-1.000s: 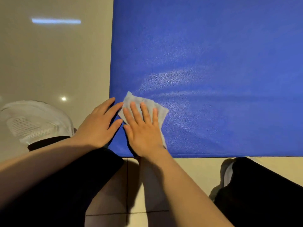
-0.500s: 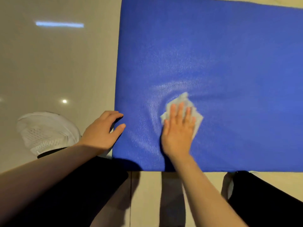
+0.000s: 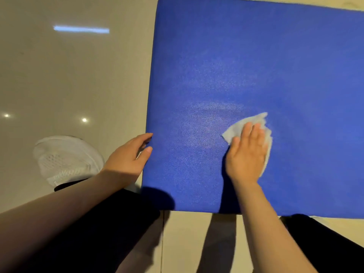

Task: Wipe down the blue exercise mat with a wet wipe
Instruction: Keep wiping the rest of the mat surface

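Wiping is being carried out near the front-left part of the mat (image 3: 256,66), which is lying flat on the floor (image 3: 69,75) and is filling the upper right of the view. The wipe (image 3: 234,130) is being pressed flat onto the mat under the right hand (image 3: 247,154), whose fingers are being kept straight and close together on top of it, with the wipe's edges showing beyond the fingertips and at the hand's right side. The left hand (image 3: 127,159) is being held at the mat's left edge, fingers loosely extended and slightly spread, the fingertips touching or just meeting that edge; whether the mat is being pinned cannot be told. A paler, sheeny patch is being seen on the blue surface to the left of the wipe, and this is being judged as damp, already-wiped ground. By that reading, only a small area near the front-left corner is being counted as done, while the far half and everything to the right are being judged as still to be covered; the task is being rated as early. No containers are being shown: no wipe packet, bin or bucket is in view. A white shoe (image 3: 67,160) is being seen on the floor, left of the mat.
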A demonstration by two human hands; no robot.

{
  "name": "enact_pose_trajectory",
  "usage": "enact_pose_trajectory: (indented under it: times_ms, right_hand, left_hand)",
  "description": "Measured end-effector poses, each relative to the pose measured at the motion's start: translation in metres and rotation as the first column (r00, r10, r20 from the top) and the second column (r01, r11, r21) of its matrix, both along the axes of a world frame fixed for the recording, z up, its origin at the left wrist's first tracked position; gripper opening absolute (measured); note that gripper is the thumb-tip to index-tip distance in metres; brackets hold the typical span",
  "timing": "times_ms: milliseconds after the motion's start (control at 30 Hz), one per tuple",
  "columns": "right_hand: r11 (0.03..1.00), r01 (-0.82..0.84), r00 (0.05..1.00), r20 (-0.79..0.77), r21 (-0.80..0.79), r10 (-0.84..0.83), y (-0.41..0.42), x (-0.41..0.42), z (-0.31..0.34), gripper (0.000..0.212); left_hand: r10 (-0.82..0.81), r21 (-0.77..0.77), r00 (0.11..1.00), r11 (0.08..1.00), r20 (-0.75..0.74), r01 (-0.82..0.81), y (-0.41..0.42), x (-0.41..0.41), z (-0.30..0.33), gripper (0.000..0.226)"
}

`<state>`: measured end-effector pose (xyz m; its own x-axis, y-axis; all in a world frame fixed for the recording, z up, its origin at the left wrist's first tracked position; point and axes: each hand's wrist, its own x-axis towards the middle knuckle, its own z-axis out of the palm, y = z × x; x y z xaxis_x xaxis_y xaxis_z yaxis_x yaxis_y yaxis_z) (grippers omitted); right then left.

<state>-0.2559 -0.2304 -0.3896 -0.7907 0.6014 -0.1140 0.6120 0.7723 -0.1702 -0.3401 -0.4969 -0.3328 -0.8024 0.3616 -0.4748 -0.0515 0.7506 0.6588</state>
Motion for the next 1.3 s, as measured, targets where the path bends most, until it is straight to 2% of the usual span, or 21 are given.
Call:
enact_pose_trajectory:
  times_ms: [67,167,300,367,433,467,533,600,667,767,800,867,967,1033,1100,1133,1200,1267,1300]
  right_hand:
    - [1.000,0.020,1.000,-0.016,-0.015,-0.020,0.000,-0.001,0.002,0.067]
    - [0.971,-0.240,0.970,-0.051,-0.015,0.239,-0.053,-0.005,0.004,0.060]
    - [0.769,-0.635,0.770,-0.136,-0.071,0.623,-0.133,-0.012,0.002,0.056]
    - [0.663,-0.745,0.665,-0.171,-0.076,0.727,-0.142,-0.015,0.002,0.052]
    - [0.602,-0.794,0.608,-0.156,-0.086,0.779,-0.129,-0.018,-0.001,0.053]
    - [0.613,-0.787,0.616,-0.140,-0.068,0.776,-0.117,-0.020,-0.002,0.053]
    - [0.742,-0.670,0.740,-0.116,-0.024,0.663,-0.086,-0.030,-0.006,0.054]
    - [0.907,-0.418,0.906,-0.093,-0.050,0.412,-0.050,-0.042,-0.007,0.057]
    - [0.974,-0.204,0.978,-0.063,-0.101,0.198,-0.026,-0.049,-0.005,0.061]
    - [0.989,-0.135,0.988,-0.080,-0.053,0.131,-0.036,-0.047,-0.001,0.061]
    - [0.983,-0.180,0.981,-0.077,-0.038,0.176,-0.052,-0.045,0.001,0.059]
    - [0.926,-0.375,0.925,-0.082,-0.053,0.370,-0.093,-0.041,0.005,0.058]
    - [0.759,-0.642,0.765,-0.169,-0.110,0.622,-0.140,-0.044,0.008,0.054]
    - [0.691,-0.715,0.697,-0.196,-0.109,0.690,-0.137,-0.052,0.005,0.053]
    - [0.671,-0.735,0.677,-0.165,-0.101,0.717,-0.116,-0.058,-0.002,0.053]
    - [0.697,-0.710,0.704,-0.138,-0.103,0.697,-0.101,-0.061,-0.004,0.054]
    - [0.827,-0.557,0.828,-0.117,-0.072,0.548,-0.063,-0.071,-0.004,0.056]
    - [0.954,-0.290,0.954,-0.098,-0.080,0.282,-0.012,-0.077,-0.003,0.061]
    - [0.984,-0.142,0.989,-0.066,-0.109,0.136,0.016,-0.075,-0.001,0.063]
  left_hand:
    - [0.034,0.003,0.999,0.999,-0.004,-0.034,0.002,-0.002,0.002,0.046]
    - [0.070,0.035,0.997,0.997,0.024,-0.071,0.004,-0.003,0.004,0.060]
    - [0.115,0.096,0.993,0.989,-0.018,-0.112,0.006,-0.006,0.001,0.048]
    - [0.164,0.097,0.984,0.981,0.072,-0.170,0.006,-0.009,0.000,0.042]
    - [0.244,0.130,0.945,0.952,0.218,-0.276,0.005,-0.010,-0.002,0.039]
    - [0.281,0.159,0.919,0.930,0.277,-0.332,0.005,-0.011,-0.003,0.036]
    - [0.322,0.187,0.871,0.893,0.370,-0.409,0.006,-0.015,-0.002,0.028]
    - [0.339,0.184,0.838,0.875,0.427,-0.448,0.007,-0.019,-0.003,0.019]
    - [0.362,0.153,0.820,0.871,0.443,-0.467,0.008,-0.022,-0.003,0.024]
    - [0.388,0.133,0.799,0.859,0.460,-0.494,0.007,-0.022,-0.005,0.025]
    - [0.384,0.134,0.798,0.860,0.464,-0.492,0.006,-0.021,-0.007,0.025]
    - [0.385,0.147,0.793,0.852,0.472,-0.502,0.005,-0.023,-0.007,0.024]
    - [0.361,0.154,0.816,0.870,0.451,-0.469,0.004,-0.030,-0.009,0.036]
    - [0.389,0.124,0.814,0.868,0.431,-0.480,0.007,-0.036,-0.010,0.040]
    - [0.430,0.116,0.799,0.848,0.420,-0.517,0.007,-0.042,-0.015,0.027]
    - [0.431,0.109,0.801,0.850,0.415,-0.515,0.010,-0.044,-0.015,0.027]
    - [0.358,0.104,0.861,0.902,0.360,-0.418,0.017,-0.048,-0.010,0.031]
    - [0.249,0.081,0.936,0.958,0.249,-0.276,0.022,-0.051,-0.005,0.048]
    - [0.171,0.044,0.969,0.982,0.180,-0.181,0.025,-0.054,-0.002,0.054]
